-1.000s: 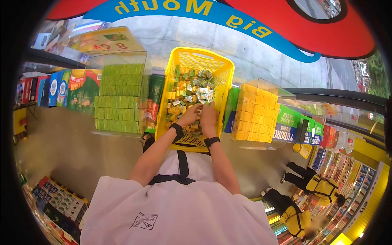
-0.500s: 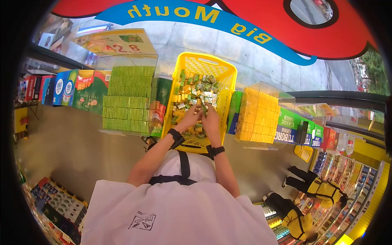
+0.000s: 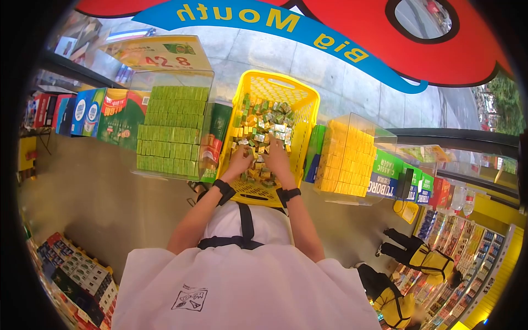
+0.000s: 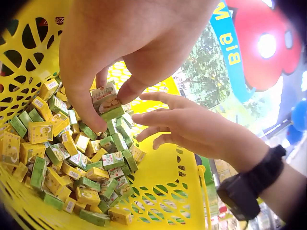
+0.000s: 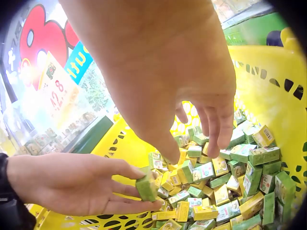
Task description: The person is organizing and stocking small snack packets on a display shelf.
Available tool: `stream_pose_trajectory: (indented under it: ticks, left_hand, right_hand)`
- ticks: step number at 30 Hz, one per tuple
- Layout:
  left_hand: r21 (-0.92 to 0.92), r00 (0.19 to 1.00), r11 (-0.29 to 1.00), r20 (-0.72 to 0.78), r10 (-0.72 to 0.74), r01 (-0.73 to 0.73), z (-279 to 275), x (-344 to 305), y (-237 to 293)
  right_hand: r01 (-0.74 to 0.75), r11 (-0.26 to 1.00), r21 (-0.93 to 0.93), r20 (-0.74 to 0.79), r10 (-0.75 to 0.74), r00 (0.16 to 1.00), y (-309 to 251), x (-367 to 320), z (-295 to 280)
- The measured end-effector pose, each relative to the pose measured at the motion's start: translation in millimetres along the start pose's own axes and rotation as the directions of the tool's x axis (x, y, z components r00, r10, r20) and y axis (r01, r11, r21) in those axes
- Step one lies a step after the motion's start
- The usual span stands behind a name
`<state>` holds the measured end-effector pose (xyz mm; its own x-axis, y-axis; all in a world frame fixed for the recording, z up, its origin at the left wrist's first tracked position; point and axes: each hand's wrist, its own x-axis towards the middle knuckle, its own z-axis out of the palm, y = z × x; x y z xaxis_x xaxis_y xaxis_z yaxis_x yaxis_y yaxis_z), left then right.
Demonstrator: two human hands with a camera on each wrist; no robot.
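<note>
My left hand (image 3: 240, 161) pinches a small green box (image 4: 106, 100) between thumb and fingers, its printed face showing in the left wrist view. Below it, small yellow and green boxes (image 5: 206, 179) lie jumbled inside a yellow plastic basket (image 3: 307, 126). My right hand (image 3: 278, 159) hovers over the same pile with its fingers loosely spread and nothing between them. Seen from the left wrist, the right fingertips (image 4: 139, 117) point toward the held box, a short gap away.
Clear bins flank the basket, one with stacked green boxes (image 3: 170, 129), the other with stacked yellow boxes (image 3: 346, 159). Beer cartons (image 3: 385, 165) line the row. A red and blue sign (image 3: 269, 22) is ahead. Two people in yellow vests (image 3: 434, 261) are at the lower right, beside shelves.
My hands were close together around a small green box half a second ago. Now they are apart: the left has drawn leftward with the box, and the right has let go.
</note>
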<state>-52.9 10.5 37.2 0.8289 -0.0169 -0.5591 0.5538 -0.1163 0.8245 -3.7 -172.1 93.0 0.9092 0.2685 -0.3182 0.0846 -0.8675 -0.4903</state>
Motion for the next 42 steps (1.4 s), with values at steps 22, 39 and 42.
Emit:
stream_pose_trajectory:
  ticks: [22, 39, 42]
  left_hand:
    - [-0.184, 0.992, 0.977, 0.082, -0.098, 0.112, -20.2, -20.8, 28.8]
    - [-0.106, 0.989, 0.986, -0.088, 0.120, -0.129, -19.8, -30.7, 33.9]
    - [-0.063, 0.985, 0.986, -0.074, 0.153, -0.158, -23.4, -34.4, 33.8]
  right_hand:
    - [-0.058, 0.992, -0.109, -0.260, 0.028, 0.965, 62.2, 62.9, 58.5]
    - [-0.033, 0.969, 0.246, 0.261, -0.034, 0.965, 7.0, 34.4, -4.4]
    - [-0.098, 0.884, 0.457, 0.295, -0.047, 0.954, -22.1, 9.1, -28.1]
